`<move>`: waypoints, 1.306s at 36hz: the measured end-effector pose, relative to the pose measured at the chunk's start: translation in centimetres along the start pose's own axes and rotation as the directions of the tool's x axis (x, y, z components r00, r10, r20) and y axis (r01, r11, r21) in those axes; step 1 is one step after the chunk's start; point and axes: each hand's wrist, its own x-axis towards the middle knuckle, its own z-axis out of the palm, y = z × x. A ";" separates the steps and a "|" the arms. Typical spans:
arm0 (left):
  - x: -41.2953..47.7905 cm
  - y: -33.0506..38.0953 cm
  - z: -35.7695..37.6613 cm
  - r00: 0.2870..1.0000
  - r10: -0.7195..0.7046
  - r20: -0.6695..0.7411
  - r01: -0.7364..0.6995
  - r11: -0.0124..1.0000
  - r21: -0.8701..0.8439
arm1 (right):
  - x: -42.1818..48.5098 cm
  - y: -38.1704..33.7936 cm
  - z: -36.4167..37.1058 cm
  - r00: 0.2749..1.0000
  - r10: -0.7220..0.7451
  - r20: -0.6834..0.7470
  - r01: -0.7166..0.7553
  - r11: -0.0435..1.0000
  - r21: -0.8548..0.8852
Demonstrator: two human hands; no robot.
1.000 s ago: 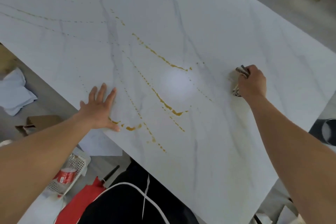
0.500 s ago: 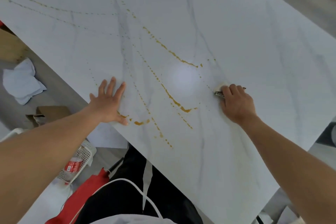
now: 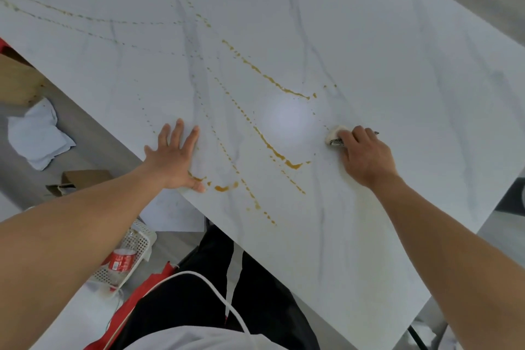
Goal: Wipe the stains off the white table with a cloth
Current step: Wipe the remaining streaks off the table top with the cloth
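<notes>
A white marble-veined table (image 3: 383,45) fills most of the view. Orange-brown stains (image 3: 272,148) run across it in dotted streaks and small pools, from the far left to its near edge. My right hand (image 3: 366,158) presses a small bunched cloth (image 3: 335,137) flat on the table, just right of the stains; most of the cloth is hidden under my fingers. My left hand (image 3: 173,158) lies flat with fingers spread at the table's near edge, its thumb touching a stain pool.
On the floor to the left lie a crumpled white rag (image 3: 37,133), a cardboard piece (image 3: 79,180) and a white perforated basket (image 3: 132,250) holding a red-labelled bottle. Red fabric and a white cable lie near my legs. A bright light glare sits mid-table.
My right hand has slid the cloth leftward across the table toward the stains. My left hand has stayed planted at the near edge.
</notes>
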 end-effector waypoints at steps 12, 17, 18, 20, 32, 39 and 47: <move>0.1 -0.2 0.3 0.999 0.018 -0.026 -0.019 1.000 -0.012 | -3.0 -4.9 1.7 0.986 0.169 0.014 -0.170 0.981 0.090; 0.1 -0.4 0.5 0.999 0.027 -0.035 -0.028 0.999 -0.015 | -1.8 -3.2 0.7 0.990 0.143 0.005 -0.142 0.984 0.107; 0.1 -0.4 0.5 0.999 0.029 -0.036 -0.029 0.999 -0.013 | -1.3 -2.8 0.6 0.976 0.219 -0.003 -0.217 0.967 0.136; 0.2 -0.4 0.5 0.999 0.029 -0.035 -0.030 1.000 -0.009 | -0.5 -2.7 0.3 0.912 0.409 -0.013 -0.398 0.894 0.205; 0.3 -0.5 0.6 0.999 0.031 -0.038 -0.031 0.999 0.011 | -3.3 -5.4 1.8 0.997 0.072 -0.024 -0.069 0.992 0.103; 0.2 -0.5 0.6 0.998 0.035 -0.045 -0.036 0.999 -0.010 | -2.4 -7.3 1.7 0.890 0.455 -0.011 -0.440 0.867 0.235; 0.1 -0.6 0.7 0.998 0.034 -0.052 -0.034 0.999 -0.002 | -3.4 -7.1 2.0 0.999 0.005 0.036 -0.008 0.997 0.072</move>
